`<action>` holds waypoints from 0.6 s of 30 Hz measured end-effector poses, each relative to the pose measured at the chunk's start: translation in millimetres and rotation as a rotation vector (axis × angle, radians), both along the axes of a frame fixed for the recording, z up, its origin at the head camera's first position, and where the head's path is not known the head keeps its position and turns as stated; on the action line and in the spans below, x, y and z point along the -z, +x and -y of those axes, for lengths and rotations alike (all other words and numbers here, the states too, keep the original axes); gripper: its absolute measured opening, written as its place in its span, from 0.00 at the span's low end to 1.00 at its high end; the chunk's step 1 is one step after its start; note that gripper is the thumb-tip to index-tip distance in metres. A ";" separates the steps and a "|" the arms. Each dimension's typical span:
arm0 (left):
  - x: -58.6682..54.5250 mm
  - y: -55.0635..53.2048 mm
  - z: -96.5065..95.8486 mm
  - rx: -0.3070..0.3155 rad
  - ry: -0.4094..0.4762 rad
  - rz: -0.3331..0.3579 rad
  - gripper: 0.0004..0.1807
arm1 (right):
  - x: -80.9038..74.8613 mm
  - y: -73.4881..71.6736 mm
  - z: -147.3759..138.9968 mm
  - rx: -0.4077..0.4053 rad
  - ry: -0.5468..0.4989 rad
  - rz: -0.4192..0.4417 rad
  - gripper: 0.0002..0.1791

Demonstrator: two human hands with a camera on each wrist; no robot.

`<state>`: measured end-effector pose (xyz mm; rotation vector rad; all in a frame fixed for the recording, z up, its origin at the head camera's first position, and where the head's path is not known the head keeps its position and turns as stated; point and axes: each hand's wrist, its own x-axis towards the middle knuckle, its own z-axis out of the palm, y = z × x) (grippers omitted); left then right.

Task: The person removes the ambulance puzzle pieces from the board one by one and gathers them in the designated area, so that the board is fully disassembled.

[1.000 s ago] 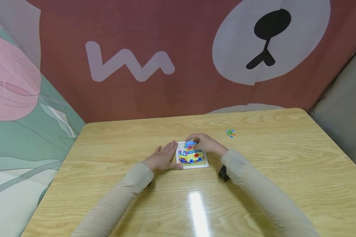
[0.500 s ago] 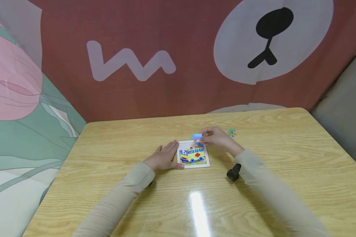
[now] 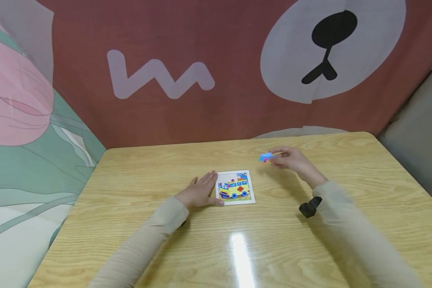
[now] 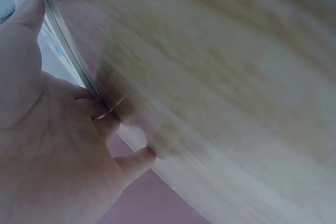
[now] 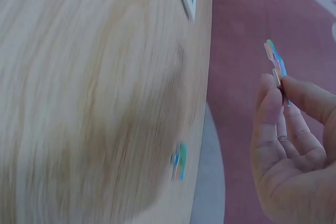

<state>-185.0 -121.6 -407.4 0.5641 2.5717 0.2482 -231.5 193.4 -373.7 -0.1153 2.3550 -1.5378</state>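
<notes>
Head view: near the middle of the frame, a white-rimmed puzzle tray [image 3: 239, 203] is being steadied on the table [image 3: 158, 168] by the left hand [image 3: 199, 193], its fingers stretched out at the left edge and its thumb set apart at the lower-left corner, presumably so that sliding is being prevented. A bare patch is being left at the ambulance picture's [image 3: 234, 190] upper left. Above and right of the tray, a mostly blue puzzle piece [image 3: 265, 157], single or joined, is being held off the table by the right hand [image 3: 291, 159], thumb and fingertips clamped on its edge, seemingly so that little print is being covered. At the right wrist view's lower centre, blurred loose pieces [image 5: 179, 162] are being supported by the table.
</notes>
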 end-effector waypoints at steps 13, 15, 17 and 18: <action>0.6 0.3 -1.1 -0.002 -0.011 -0.004 0.56 | 7.7 -7.6 -50.3 0.103 0.007 0.023 0.32; 0.9 0.1 -1.1 -0.002 -0.013 -0.003 0.56 | 10.6 -8.5 -56.2 0.123 -0.004 0.039 0.33; 1.0 0.0 -1.1 -0.004 -0.013 -0.003 0.56 | 14.0 -9.6 -60.8 0.140 0.004 0.048 0.33; 0.9 0.1 -1.1 -0.005 -0.014 -0.003 0.56 | 15.7 -10.0 -62.5 0.149 0.013 0.049 0.33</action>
